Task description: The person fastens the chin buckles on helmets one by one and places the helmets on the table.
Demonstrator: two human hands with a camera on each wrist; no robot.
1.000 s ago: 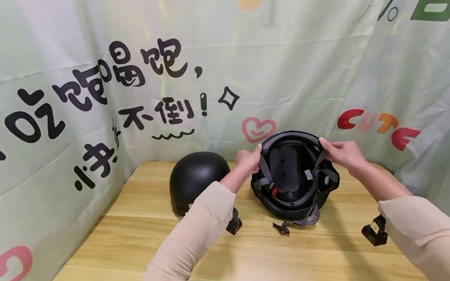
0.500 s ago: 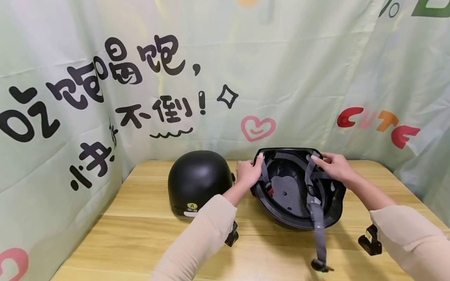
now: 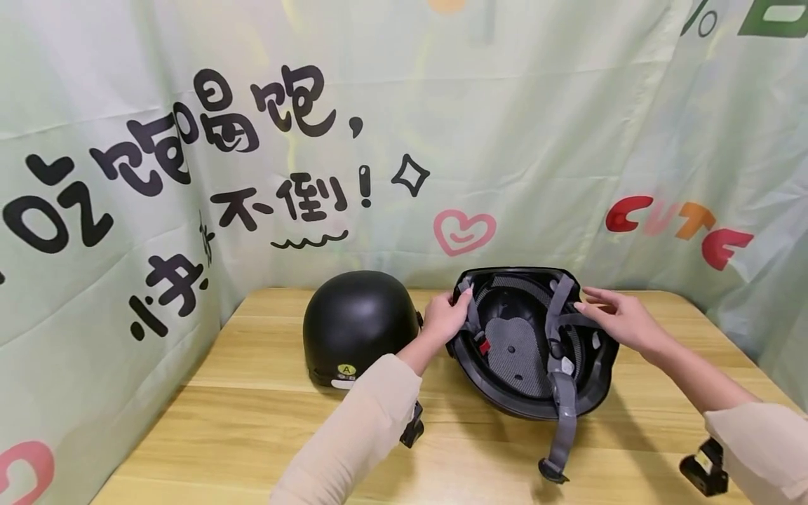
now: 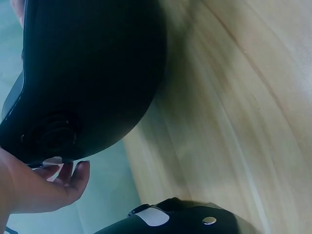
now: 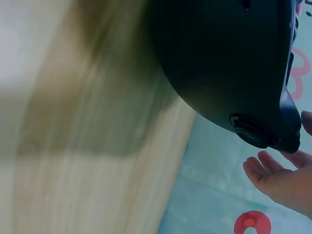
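Note:
A black helmet (image 3: 501,396) is tipped with its hollow toward me, showing grey lining and straps. One grey chin strap (image 3: 564,414) hangs over the near rim, its black buckle at the lower end. My left hand (image 3: 447,315) grips the helmet's left rim, thumb inside; the left wrist view shows its fingertips curled behind the shell. At the right rim, my right hand (image 3: 625,319) has loosely spread fingers, and in the right wrist view the fingers (image 5: 263,170) are separated from the shell's edge. A red buckle piece (image 3: 484,346) shows inside on the left.
A second black helmet (image 3: 360,322) stands dome up just to the left, a round yellow sticker near its rim. Both are on a wooden table (image 3: 240,435). Printed cloth (image 3: 536,140) hangs behind the table and along its sides.
The helmet has tipped back so its hollow faces further up, and the chin strap has swung out over the near rim. My right hand has loosened and drawn slightly right; my left keeps its grip.

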